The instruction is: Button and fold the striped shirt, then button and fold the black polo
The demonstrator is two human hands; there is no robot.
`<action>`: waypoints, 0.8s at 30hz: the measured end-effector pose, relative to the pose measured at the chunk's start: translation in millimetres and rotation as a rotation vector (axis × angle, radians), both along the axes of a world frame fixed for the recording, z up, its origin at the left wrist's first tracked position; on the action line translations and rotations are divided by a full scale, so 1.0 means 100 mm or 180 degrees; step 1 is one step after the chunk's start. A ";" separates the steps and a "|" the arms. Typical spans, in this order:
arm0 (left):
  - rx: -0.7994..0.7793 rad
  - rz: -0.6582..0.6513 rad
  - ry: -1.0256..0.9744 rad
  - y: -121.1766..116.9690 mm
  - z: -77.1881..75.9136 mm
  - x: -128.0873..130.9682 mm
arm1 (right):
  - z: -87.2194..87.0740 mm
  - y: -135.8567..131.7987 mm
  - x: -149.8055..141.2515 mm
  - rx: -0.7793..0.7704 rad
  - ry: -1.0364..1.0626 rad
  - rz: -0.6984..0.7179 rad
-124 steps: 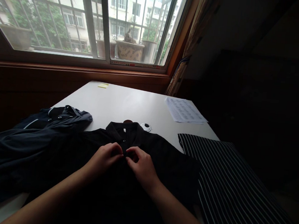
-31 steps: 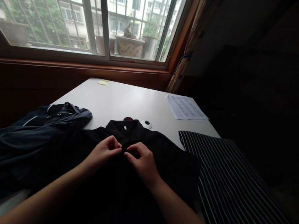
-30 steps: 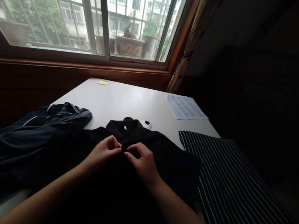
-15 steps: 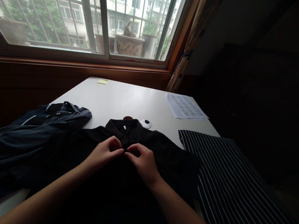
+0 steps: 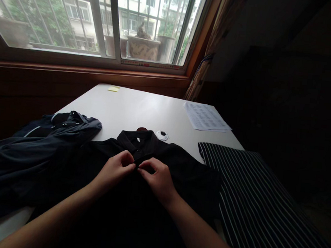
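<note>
the left hand (image 5: 115, 169) has drawn its fingertips slightly away from the right hand's (image 5: 160, 178) since a moment ago. both wrists angle inward, fingers curled and thumbs pinched closed on the black shirt (image 5: 179, 161) below its collar (image 5: 150, 143); it lies on the table's (image 5: 143, 108) near side, between navy clothing (image 5: 47, 151) left and striped cloth (image 5: 253, 188) right.

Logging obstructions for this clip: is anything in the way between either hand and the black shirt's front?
Nothing visible. The left hand and right hand are both at the front of the black shirt, just below the collar. The striped garment lies to the right, the round white item beyond the collar.
</note>
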State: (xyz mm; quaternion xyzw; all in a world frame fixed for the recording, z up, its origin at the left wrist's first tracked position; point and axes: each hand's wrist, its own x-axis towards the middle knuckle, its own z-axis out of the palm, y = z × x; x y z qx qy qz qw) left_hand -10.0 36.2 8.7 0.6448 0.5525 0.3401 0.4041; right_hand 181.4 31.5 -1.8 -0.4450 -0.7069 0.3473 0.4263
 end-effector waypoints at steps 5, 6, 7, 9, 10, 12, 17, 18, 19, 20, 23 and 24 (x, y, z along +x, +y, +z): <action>-0.0049 0.0010 -0.0148 0.00 0.00 0.00 | 0.01 0.02 0.01 -0.0107 0.0006 -0.0107; -0.0060 0.0011 -0.0164 0.01 0.00 -0.01 | 0.00 0.02 0.01 -0.0161 0.0030 -0.0117; -0.0071 0.0006 -0.0185 0.02 -0.01 -0.01 | 0.00 0.02 0.01 -0.0217 0.0060 -0.0119; -0.0095 -0.0042 -0.0262 0.04 -0.02 -0.02 | -0.01 0.03 0.01 -0.0314 0.0124 -0.0101; -0.0114 -0.0082 -0.0314 0.04 -0.02 -0.02 | -0.02 0.03 0.01 -0.0343 0.0148 -0.0096; -0.0172 -0.0161 -0.0412 0.04 -0.03 -0.03 | -0.03 0.03 0.02 -0.0362 0.0163 -0.0089; -0.0218 -0.0182 -0.0397 0.03 -0.01 -0.03 | -0.02 0.03 0.01 -0.0293 0.0139 -0.0041; -0.0214 -0.0184 -0.0395 0.03 0.00 -0.03 | -0.01 0.03 0.01 -0.0277 0.0127 -0.0045; -0.0216 -0.0192 -0.0406 0.03 0.01 -0.02 | -0.01 0.03 0.01 -0.0264 0.0103 -0.0058; -0.0225 -0.0202 -0.0432 0.03 0.02 -0.02 | 0.00 0.03 0.01 -0.0252 0.0065 -0.0073; -0.0276 -0.0229 -0.0538 0.03 0.04 -0.01 | 0.01 0.02 0.01 -0.0222 -0.0061 -0.0113; -0.0298 -0.0233 -0.0575 0.02 0.04 -0.01 | 0.01 0.02 0.01 -0.0222 -0.0083 -0.0116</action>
